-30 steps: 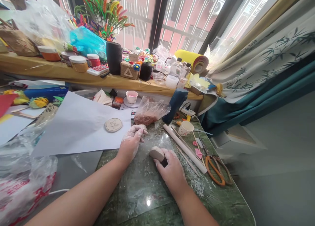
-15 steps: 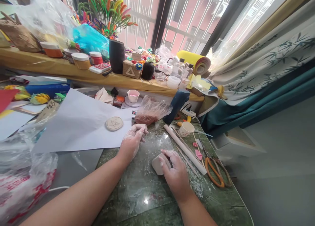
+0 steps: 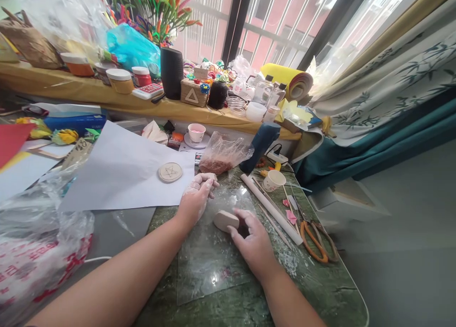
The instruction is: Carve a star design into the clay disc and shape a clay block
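Observation:
My right hand [image 3: 253, 239] grips the right edge of a thick, pale grey lump of clay [image 3: 225, 221] between thumb and fingers. The lump has a flat face and rounded ends, and it is tilted over a clear sheet [image 3: 203, 265] dusted with white. Up and to the left, my left hand [image 3: 199, 194] is closed with its fingers curled in; whatever it may hold is hidden. White powder coats both hands. Beside the left hand, a round clay disc [image 3: 170, 172] with a star scratched into it lies on white paper [image 3: 117, 175].
Right of the sheet lie a pale rolling pin [image 3: 272, 209], thin sticks and orange-handled scissors [image 3: 315, 244]. A paper cup [image 3: 274, 180], a dark blue cylinder [image 3: 260, 147] and a plastic bag of reddish-brown material [image 3: 223, 156] stand behind. Jars and bottles crowd the sill [image 3: 142, 106].
My right hand has turned the clay lump and shifted it slightly up and left, with its fingers now at the right edge. The left hand stays closed. The camera view has shifted a little.

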Available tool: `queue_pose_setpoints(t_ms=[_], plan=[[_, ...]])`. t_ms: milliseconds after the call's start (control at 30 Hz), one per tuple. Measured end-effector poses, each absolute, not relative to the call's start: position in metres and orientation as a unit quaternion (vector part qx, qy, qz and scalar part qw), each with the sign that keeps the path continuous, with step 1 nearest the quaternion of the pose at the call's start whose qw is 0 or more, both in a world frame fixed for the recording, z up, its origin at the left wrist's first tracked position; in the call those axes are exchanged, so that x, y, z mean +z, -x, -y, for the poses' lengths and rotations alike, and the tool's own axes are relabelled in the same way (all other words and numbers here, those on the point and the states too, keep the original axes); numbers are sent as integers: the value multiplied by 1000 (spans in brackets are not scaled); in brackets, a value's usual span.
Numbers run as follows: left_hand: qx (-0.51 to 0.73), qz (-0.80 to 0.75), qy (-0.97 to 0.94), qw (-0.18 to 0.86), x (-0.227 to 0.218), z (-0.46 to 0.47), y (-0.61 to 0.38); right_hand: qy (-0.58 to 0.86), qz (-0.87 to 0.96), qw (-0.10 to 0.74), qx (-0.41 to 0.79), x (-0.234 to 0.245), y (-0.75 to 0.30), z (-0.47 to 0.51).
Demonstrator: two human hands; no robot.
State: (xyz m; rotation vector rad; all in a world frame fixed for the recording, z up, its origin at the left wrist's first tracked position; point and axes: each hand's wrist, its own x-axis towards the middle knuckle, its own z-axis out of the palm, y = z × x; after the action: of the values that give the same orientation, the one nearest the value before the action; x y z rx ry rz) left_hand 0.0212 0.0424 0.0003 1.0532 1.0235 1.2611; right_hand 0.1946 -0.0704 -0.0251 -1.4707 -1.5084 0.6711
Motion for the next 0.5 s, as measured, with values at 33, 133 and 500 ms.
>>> queue_pose_setpoints(t_ms=[33,133,500], plan=[[536,-436,-451,565,0,-42,-21,591,635,422,264,-23,-194,69],[535,-436,-456,562,-1,-43,-20,608,648,379,260,-16,-192,70],[529,-433,-452,573,-5,-45,-21,645,609,403,225,-16,-190,74]])
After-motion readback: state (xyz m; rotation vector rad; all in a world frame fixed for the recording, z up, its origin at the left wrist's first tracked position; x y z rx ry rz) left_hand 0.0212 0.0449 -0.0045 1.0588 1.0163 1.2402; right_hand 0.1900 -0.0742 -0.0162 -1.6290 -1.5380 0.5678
